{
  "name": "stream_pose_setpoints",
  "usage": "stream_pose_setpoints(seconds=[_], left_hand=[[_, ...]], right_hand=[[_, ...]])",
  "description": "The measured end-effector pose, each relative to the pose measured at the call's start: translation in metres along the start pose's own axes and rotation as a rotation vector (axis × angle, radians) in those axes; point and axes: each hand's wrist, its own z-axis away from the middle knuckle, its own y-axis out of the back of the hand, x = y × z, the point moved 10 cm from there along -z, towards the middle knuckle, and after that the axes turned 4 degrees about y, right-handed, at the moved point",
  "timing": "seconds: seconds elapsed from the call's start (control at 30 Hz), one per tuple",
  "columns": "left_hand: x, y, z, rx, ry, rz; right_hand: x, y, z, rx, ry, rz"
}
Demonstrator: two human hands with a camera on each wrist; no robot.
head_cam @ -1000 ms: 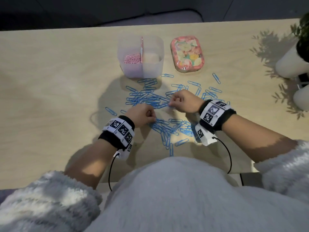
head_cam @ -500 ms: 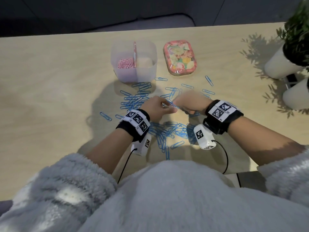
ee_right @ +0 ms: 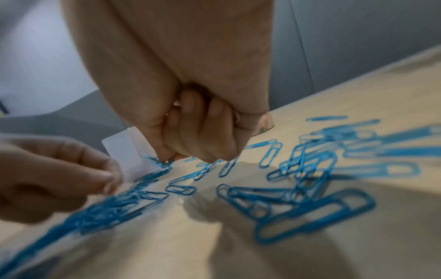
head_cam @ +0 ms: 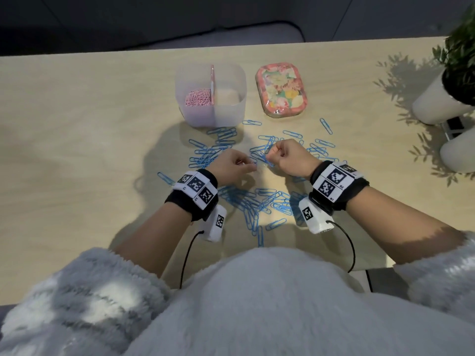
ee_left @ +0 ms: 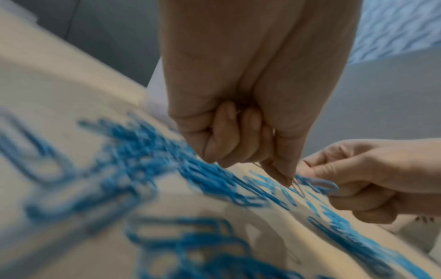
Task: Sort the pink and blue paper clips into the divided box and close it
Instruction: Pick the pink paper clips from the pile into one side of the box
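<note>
Many blue paper clips (head_cam: 246,201) lie scattered on the wooden table (head_cam: 90,150). Behind them stands the translucent divided box (head_cam: 228,109), open, with pink clips (head_cam: 198,98) in its left compartment; the right one looks bare. Its floral lid (head_cam: 281,89) lies to the right of it. My left hand (head_cam: 250,165) (ee_left: 286,181) pinches a thin pale clip (ee_left: 298,186) that looks pink. Close beside it, my right hand (head_cam: 268,156) (ee_right: 170,159) pinches blue clips (ee_left: 322,186) just above the pile, its other fingers curled.
Two white plant pots (head_cam: 437,101) (head_cam: 460,150) stand at the right table edge, leaves overhanging. Bare table stretches to the left of the box. The table's near edge is at my body.
Both hands rose off the pile and met in the middle. Since half a second ago they have drawn slightly apart, each keeping its pinch.
</note>
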Motion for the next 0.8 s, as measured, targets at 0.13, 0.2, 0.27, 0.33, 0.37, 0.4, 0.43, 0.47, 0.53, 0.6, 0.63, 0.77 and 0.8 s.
stream_pose_setpoints(seconds=[0.13, 0.2, 0.27, 0.33, 0.37, 0.4, 0.43, 0.47, 0.53, 0.6, 0.63, 0.77, 0.8], left_hand=[[0.001, 0.068, 0.004, 0.239, -0.013, -0.195], [0.015, 0.113, 0.008, 0.404, -0.02, -0.24], [0.029, 0.148, 0.004, 0.528, -0.02, -0.289], [0.039, 0.171, -0.005, 0.603, 0.007, -0.334], [0.042, 0.178, -0.012, 0.617, 0.033, -0.357], [0.045, 0.183, -0.019, 0.62, 0.061, -0.385], [0.048, 0.186, -0.025, 0.619, 0.084, -0.418], [0.05, 0.187, -0.031, 0.61, 0.108, -0.452], [0.05, 0.186, -0.039, 0.576, 0.15, -0.5], [0.046, 0.181, -0.046, 0.539, 0.167, -0.481], [0.043, 0.181, -0.047, 0.533, 0.168, -0.434], [0.023, 0.19, -0.044, 0.566, 0.082, -0.079], [0.02, 0.195, -0.037, 0.6, 0.034, 0.016]], right_hand=[[0.004, 0.0, -0.004, -0.088, 0.005, 0.336], [0.002, 0.004, -0.006, -0.085, 0.001, 0.342], [-0.005, 0.012, -0.01, -0.055, -0.014, 0.28], [-0.014, 0.016, -0.012, -0.068, -0.042, 0.181], [-0.02, 0.016, -0.011, -0.095, -0.064, 0.13], [-0.026, 0.017, -0.011, -0.121, -0.078, 0.088], [-0.032, 0.018, -0.012, -0.134, -0.079, 0.062], [-0.04, 0.021, -0.014, -0.141, -0.073, 0.051], [-0.055, 0.024, -0.02, -0.145, -0.059, 0.049], [-0.074, 0.029, -0.029, -0.115, -0.032, 0.032], [-0.085, 0.031, -0.034, -0.101, -0.021, 0.025], [-0.131, 0.031, -0.062, -0.012, 0.013, -0.105], [-0.141, 0.029, -0.07, 0.012, 0.011, -0.163]])
